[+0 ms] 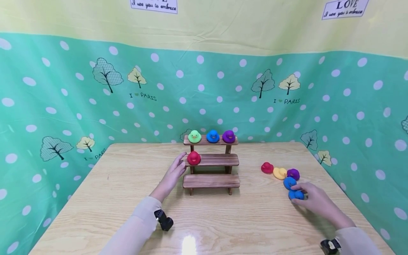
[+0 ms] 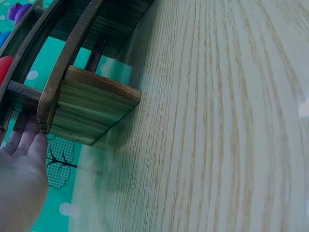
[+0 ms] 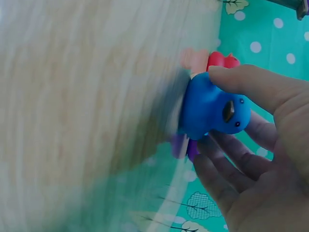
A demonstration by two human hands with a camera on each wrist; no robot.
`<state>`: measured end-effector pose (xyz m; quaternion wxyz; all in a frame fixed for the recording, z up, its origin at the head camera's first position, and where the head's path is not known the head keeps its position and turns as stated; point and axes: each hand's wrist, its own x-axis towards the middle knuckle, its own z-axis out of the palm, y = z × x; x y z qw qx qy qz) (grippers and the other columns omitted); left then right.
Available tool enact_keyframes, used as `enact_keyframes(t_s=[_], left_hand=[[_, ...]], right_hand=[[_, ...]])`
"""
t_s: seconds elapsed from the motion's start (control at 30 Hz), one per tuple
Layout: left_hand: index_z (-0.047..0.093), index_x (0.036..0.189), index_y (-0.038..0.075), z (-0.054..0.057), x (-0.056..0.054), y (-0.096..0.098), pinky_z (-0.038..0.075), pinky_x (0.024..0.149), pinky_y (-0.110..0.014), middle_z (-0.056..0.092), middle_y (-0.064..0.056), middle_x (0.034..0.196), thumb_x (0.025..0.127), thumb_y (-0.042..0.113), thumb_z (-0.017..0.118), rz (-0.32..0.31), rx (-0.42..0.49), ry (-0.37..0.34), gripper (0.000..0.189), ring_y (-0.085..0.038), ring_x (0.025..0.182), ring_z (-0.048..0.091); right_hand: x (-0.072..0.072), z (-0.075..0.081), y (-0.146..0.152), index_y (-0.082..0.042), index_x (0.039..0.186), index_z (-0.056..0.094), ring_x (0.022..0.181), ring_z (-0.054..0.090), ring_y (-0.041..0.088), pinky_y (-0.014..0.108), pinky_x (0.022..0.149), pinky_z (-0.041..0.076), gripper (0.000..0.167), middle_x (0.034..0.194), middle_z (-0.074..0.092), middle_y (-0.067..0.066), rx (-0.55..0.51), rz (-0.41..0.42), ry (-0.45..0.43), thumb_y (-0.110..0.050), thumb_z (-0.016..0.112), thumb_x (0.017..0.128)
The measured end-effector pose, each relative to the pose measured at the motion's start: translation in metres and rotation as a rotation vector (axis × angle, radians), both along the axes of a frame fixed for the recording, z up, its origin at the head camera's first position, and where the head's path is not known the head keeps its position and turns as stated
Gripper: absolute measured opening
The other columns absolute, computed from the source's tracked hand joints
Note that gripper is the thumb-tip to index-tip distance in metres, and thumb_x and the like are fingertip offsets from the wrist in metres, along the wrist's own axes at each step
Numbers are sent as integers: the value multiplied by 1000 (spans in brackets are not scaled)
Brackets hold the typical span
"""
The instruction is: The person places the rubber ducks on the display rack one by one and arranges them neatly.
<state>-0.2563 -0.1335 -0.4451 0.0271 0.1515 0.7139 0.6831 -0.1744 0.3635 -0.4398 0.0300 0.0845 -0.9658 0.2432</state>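
Here's the right hand (image 1: 315,200), thumb and fingers gripping the nearer blue duck (image 3: 207,106), with another blue duck (image 1: 289,183) just beyond! The left hand (image 1: 172,174) stretches its fingers out at the wooden stand (image 1: 220,159), beside a red duck (image 1: 193,158).

Forward-down head view, wrist views close

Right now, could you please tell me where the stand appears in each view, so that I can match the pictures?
Head: the stand is just below the centre.
Left wrist: the stand is at upper left, tilted and cut off by the edge.
Right wrist: only a fragment, apparently of the stand, shows at far top right.
Shared landmark: the table.
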Motion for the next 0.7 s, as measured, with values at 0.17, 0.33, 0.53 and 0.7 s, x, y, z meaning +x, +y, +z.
enact_keyframes(t_s=[0.17,0.33,0.53,0.7], left_hand=[[20,158,1,0,0,0,26,120,-48,21,-29,159,110,18,35,2,7,-4,52,-43,145,25],[21,158,2,0,0,0,28,119,-47,21,-28,159,111,19,35,13,-2,-9,52,-42,145,26],[22,158,3,1,1,1,27,119,-47,22,-28,159,110,17,35,17,4,-12,51,-42,145,27],[23,158,3,1,1,1,27,120,-46,21,-28,159,110,17,36,18,10,-14,51,-42,145,26]], right_hand=[[-1,-3,3,1,120,66,108,58,50,64,87,53,47,125,56,36,8,2,-40,-16,85,80],[-2,-2,3,1,121,64,107,60,49,63,86,54,49,127,55,37,0,10,-56,-14,85,80],[-2,-1,2,1,122,65,105,61,46,63,86,54,49,126,56,35,9,-2,-66,-16,85,81],[-1,-1,2,0,121,65,104,61,44,63,86,53,49,124,58,34,16,-2,-55,-19,85,81]])
